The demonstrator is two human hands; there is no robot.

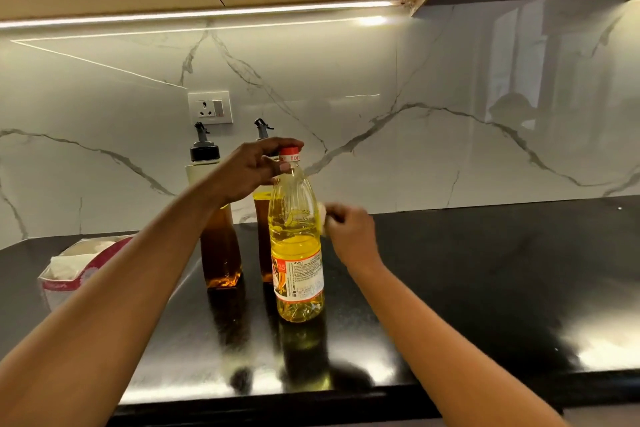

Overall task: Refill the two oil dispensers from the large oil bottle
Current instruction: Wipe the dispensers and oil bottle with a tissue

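One clear plastic oil bottle with a red cap (pixel 297 253) is counted. Behind it are found two black-spouted amber glass dispensers (pixel 218 246) (pixel 260 239) and one white wall socket (pixel 210 107); left of it, one pink-and-white tissue box (pixel 74 270); right of it, one pale wad (pixel 323 215).
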